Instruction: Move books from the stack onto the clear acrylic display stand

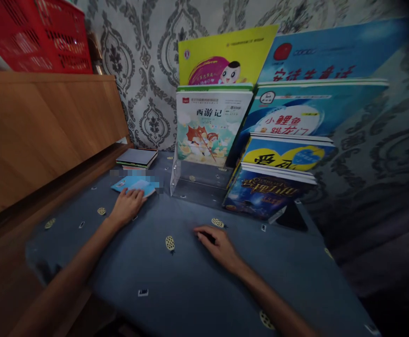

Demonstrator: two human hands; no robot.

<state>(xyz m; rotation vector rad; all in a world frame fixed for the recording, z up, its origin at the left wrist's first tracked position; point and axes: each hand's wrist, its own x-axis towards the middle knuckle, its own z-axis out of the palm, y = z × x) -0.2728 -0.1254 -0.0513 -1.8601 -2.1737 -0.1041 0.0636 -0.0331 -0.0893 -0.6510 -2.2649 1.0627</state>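
Note:
My left hand [129, 204] rests on the near edge of a light blue book [125, 181] lying on the table, its fingers laid over the cover. Whether the thumb grips the edge is hard to see. Behind that book is a small stack of books [137, 157] with a grey top. My right hand [218, 245] is over the middle of the table, fingers loosely curled with a gap at the thumb and nothing visible in it. In front of it stands a clear book rack [200, 194] holding a white-covered book [213, 126] and a yellow-green book [221, 54].
More books lean in the rack's right side, including a dark blue book [260, 193] in front. A dark flat object [290, 217] lies beside them. A wooden cabinet [49, 135] with a red basket [63, 40] borders the left. Patterned wallpaper [151, 89] rises behind the table [176, 281].

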